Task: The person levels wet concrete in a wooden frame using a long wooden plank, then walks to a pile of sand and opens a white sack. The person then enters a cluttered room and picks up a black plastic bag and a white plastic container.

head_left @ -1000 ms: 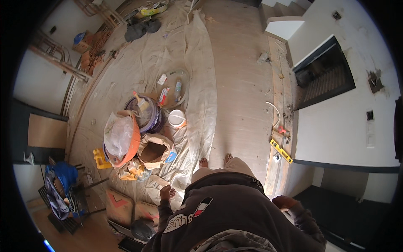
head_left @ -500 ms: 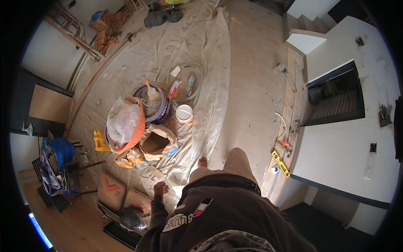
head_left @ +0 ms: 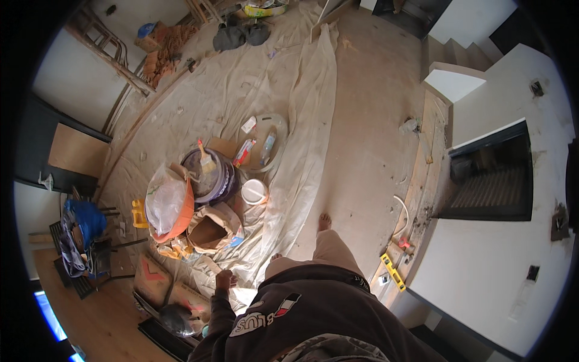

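Observation:
My left hand (head_left: 225, 280) hangs beside my body at lower centre, fingers loosely curled and slightly apart, with nothing visible in them. My right hand is out of the picture. Closest to the left hand are the pale drop cloth (head_left: 256, 279) and flat cardboard boxes (head_left: 151, 276). Beyond it stands an opened brown paper sack (head_left: 208, 231). An orange tub (head_left: 186, 208) with clear plastic sheeting (head_left: 167, 205) leans beside the sack. Behind them, a paintbrush (head_left: 207, 160) rests on a purple bucket (head_left: 225, 181). A small white bucket (head_left: 254, 192) is to their right.
A plastic bottle (head_left: 268, 145) lies inside a coiled hose (head_left: 282, 154). At right, a yellow spirit level (head_left: 392, 272) lies near a white wall (head_left: 476, 253). A loaded chair (head_left: 87, 241) stands left. Stairs (head_left: 458, 60) rise at the far right.
I have stepped forward along the bare floor, my right foot now ahead. The buckets, sack and level sit lower in view. My left hand still hangs at my side.

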Demonstrator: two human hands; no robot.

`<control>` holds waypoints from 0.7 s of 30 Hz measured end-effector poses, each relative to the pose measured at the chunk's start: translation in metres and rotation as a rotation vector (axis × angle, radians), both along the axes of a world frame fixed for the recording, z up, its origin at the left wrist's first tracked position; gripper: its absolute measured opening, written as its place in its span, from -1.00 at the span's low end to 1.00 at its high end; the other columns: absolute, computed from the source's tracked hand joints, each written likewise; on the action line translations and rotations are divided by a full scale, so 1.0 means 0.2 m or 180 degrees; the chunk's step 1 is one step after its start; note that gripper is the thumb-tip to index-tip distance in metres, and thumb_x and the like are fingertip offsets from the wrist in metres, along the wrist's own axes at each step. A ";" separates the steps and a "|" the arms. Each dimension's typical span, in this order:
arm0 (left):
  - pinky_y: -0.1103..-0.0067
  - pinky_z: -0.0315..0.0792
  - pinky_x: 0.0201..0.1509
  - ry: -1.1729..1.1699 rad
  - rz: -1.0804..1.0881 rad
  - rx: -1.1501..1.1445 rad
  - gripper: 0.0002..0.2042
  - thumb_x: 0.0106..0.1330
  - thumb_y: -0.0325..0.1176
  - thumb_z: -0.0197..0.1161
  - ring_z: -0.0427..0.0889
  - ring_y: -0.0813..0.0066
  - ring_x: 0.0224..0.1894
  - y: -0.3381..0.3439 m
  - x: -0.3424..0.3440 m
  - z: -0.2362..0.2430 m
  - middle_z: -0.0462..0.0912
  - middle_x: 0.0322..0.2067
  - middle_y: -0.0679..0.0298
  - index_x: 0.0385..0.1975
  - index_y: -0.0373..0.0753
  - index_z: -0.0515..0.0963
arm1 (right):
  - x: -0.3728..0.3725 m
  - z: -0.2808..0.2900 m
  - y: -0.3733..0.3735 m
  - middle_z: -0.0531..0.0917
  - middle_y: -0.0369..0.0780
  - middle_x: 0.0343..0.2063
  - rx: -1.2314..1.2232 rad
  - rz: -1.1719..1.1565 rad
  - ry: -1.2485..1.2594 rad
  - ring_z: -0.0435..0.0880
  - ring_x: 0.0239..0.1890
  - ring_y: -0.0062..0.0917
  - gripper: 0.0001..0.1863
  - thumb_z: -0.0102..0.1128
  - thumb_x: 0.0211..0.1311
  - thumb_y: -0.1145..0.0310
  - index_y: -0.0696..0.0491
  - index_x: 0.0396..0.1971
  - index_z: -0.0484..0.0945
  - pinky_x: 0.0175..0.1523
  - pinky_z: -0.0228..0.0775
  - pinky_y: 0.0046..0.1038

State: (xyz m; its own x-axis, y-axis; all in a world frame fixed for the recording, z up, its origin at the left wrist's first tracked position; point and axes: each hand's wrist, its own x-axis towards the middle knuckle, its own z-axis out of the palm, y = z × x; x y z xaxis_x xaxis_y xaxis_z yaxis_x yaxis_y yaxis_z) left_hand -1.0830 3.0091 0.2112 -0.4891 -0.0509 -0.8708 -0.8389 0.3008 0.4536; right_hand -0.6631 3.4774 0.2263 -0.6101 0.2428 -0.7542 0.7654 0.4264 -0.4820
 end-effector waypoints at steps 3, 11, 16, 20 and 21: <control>0.38 0.49 -0.46 -0.0165 0.0116 0.0050 -0.82 0.12 -0.26 0.10 0.60 0.29 -0.52 0.32 0.05 -0.01 0.57 -0.47 0.16 -0.32 -0.15 0.44 | -0.17 0.11 0.40 0.64 -0.16 -0.47 0.0222 0.0292 0.0243 0.61 -0.45 -0.29 -0.77 0.09 -0.06 0.34 0.07 -0.36 0.57 -0.29 0.43 -0.34; 0.43 0.49 -0.41 0.0644 -0.1213 0.0248 -0.73 0.17 -0.27 0.12 0.61 0.32 -0.45 1.01 0.04 -0.02 0.61 -0.38 0.14 -0.15 -0.17 0.45 | -0.87 -0.05 1.66 0.64 -0.18 -0.45 0.1329 0.0648 0.0076 0.62 -0.30 -0.32 -0.86 0.14 -0.16 0.31 -0.03 -0.56 0.62 -0.20 0.45 -0.30; 0.34 0.52 -0.33 -0.0151 0.0156 0.0327 -0.73 0.18 -0.23 0.15 0.64 0.21 -0.37 1.32 -0.26 0.10 0.60 -0.36 0.06 -0.17 -0.18 0.44 | -1.77 0.01 1.90 0.63 -0.12 -0.48 0.1109 0.0207 0.1186 0.60 -0.34 -0.25 -0.82 0.08 -0.23 0.42 0.10 -0.52 0.56 -0.20 0.43 -0.30; 0.33 0.52 -0.40 -0.0282 0.0324 0.0336 -0.76 0.14 -0.31 0.11 0.64 0.21 -0.44 1.32 -0.56 -0.04 0.60 -0.39 0.08 -0.20 -0.19 0.44 | -2.37 0.05 1.78 0.63 -0.15 -0.57 0.0826 0.0709 0.1699 0.62 -0.48 -0.30 -0.86 0.06 -0.07 0.40 0.05 -0.50 0.59 -0.31 0.46 -0.33; 0.33 0.52 -0.41 -0.0326 0.0255 0.0225 -0.77 0.14 -0.31 0.11 0.64 0.21 -0.45 1.37 -0.66 -0.06 0.60 -0.40 0.08 -0.21 -0.18 0.44 | -2.45 0.05 1.77 0.62 -0.17 -0.62 0.0677 0.0750 0.1818 0.62 -0.54 -0.37 -0.85 0.02 -0.02 0.43 0.07 -0.48 0.59 -0.36 0.45 -0.38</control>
